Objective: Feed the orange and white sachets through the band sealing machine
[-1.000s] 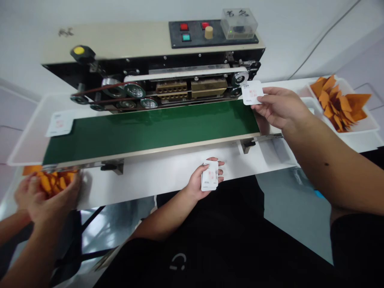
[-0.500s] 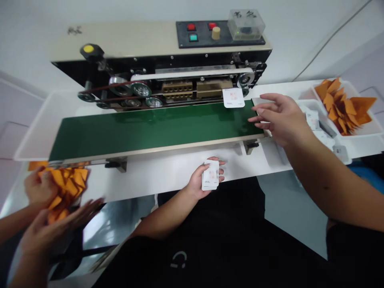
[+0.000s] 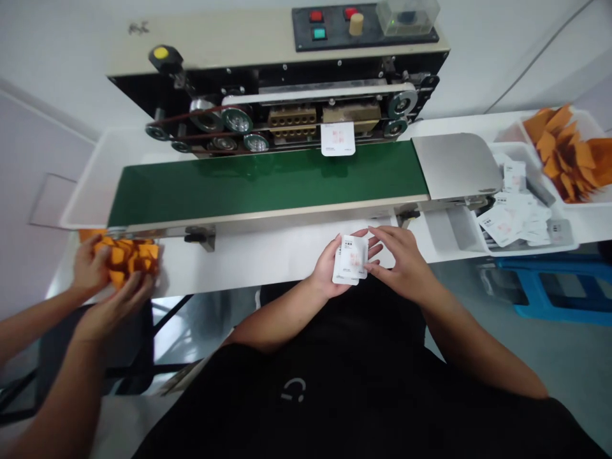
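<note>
A stack of white sachets (image 3: 351, 259) sits pinched in the left hand (image 3: 326, 271), right over the white table (image 3: 268, 255); the right hand (image 3: 396, 260) is open, fingers spread, just at the stack's edge. One lone sachet (image 3: 338, 138) lies at the far edge of the green conveyor belt (image 3: 268, 182), and over on the left, a co-worker's hands (image 3: 90, 271) clutch orange pieces (image 3: 127, 258).
</note>
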A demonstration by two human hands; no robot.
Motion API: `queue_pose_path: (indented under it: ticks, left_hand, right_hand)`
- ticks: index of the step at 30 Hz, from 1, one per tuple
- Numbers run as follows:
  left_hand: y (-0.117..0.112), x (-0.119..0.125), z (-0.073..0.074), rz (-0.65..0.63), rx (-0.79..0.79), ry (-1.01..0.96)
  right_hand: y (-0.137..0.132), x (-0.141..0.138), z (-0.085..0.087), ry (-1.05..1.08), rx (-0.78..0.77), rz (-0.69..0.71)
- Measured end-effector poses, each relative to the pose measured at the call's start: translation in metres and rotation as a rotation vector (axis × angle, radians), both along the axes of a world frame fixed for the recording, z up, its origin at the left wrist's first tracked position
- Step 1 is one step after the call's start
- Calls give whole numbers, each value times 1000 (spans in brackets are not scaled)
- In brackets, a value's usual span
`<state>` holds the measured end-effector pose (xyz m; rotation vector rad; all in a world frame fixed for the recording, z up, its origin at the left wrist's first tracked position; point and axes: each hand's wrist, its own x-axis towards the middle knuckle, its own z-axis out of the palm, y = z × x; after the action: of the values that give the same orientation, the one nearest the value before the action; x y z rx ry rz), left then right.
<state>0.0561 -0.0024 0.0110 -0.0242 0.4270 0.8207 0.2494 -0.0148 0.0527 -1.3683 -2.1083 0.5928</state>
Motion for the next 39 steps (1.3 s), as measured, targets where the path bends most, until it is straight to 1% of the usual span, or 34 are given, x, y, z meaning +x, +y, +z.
queue_pose_path:
  ticks: [4, 7, 12, 15, 18, 20, 22, 26, 29, 31, 33, 35, 39]
  left_hand:
    - [-4, 4, 4, -22, -50, 11]
    - [-7, 5, 4, -38, -55, 10]
    - [-12, 7, -1, -62, -45, 7]
    - [-14, 7, -4, -50, -35, 6]
    - [-15, 6, -5, -27, -13, 12]
    - [-14, 4, -6, -12, 8, 28]
    - [-13, 3, -7, -1, 26, 44]
    - [-13, -1, -8, 13, 43, 60]
    - [-13, -2, -8, 23, 20, 59]
    - [-12, -3, -9, 34, -3, 52]
    - [-11, -4, -9, 40, -17, 49]
    - [-9, -5, -11, 37, -33, 48]
    - [-6, -7, -14, 34, -67, 56]
  right_hand:
    - [-7, -8, -4, -91, -34, -1]
    - [-11, -9, -7, -124, -23, -11]
    - [-14, -9, -11, -130, -13, -31]
    - [-15, -12, -13, -89, 15, -39]
    - [-14, -14, -14, 20, 51, -35]
    - [-15, -14, -14, 105, 40, -26]
    - [-17, -13, -13, 201, -21, -17]
    - [-21, -12, -8, 466, -215, -27]
    - [-21, -10, -5, 729, -294, -101]
    - [-19, -8, -4, 861, -351, -150]
    - [-16, -5, -2, 920, -414, -168]
    - [-13, -2, 3, 928, -433, -177]
    - [1, 4, 16, 961, -329, -245]
